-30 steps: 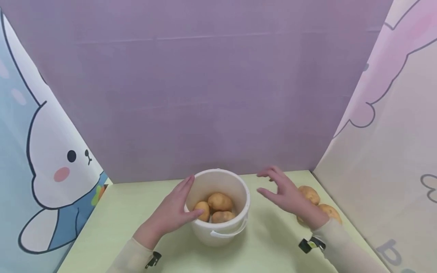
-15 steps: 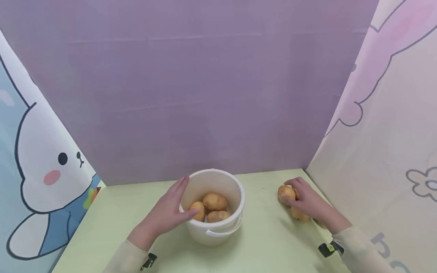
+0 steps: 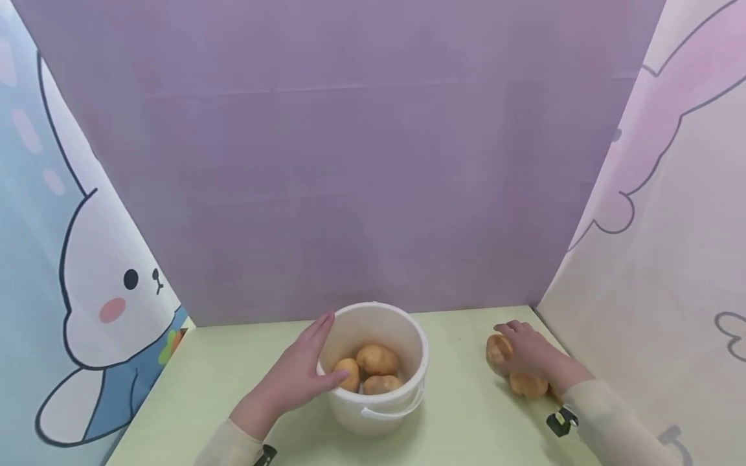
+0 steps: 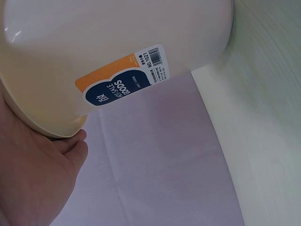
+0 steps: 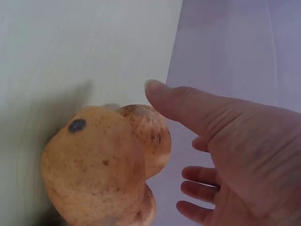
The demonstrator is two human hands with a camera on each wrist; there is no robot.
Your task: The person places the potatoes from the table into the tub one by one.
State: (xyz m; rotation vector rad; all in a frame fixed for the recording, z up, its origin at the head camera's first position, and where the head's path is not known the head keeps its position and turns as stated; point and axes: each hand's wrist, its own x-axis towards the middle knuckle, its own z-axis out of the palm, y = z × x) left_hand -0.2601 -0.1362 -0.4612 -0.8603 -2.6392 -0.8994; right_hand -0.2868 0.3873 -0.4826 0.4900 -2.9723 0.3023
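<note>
A white bucket (image 3: 373, 414) with a wire-like white handle stands on the table, several potatoes (image 3: 377, 360) inside it. My left hand (image 3: 294, 375) holds the bucket's left rim, thumb over the inside and fingers along the outer side; in the left wrist view the fingertips curl at the rim near a printed label (image 4: 123, 75). On the right, my right hand (image 3: 533, 353) reaches over a small group of potatoes. In the right wrist view its thumb lies close over the farther potato (image 5: 153, 141), fingers spread apart beyond it; a nearer potato (image 5: 94, 165) has a dark spot.
The pale green table (image 3: 454, 414) meets a purple back panel (image 3: 373, 162). Side panels with a white rabbit (image 3: 116, 291) on the left and a pink figure (image 3: 658, 129) on the right enclose the workspace.
My right hand has gone from beside the bucket to the potatoes on the right and stays over them. The left hand keeps its place on the rim; the head view has shifted slightly.
</note>
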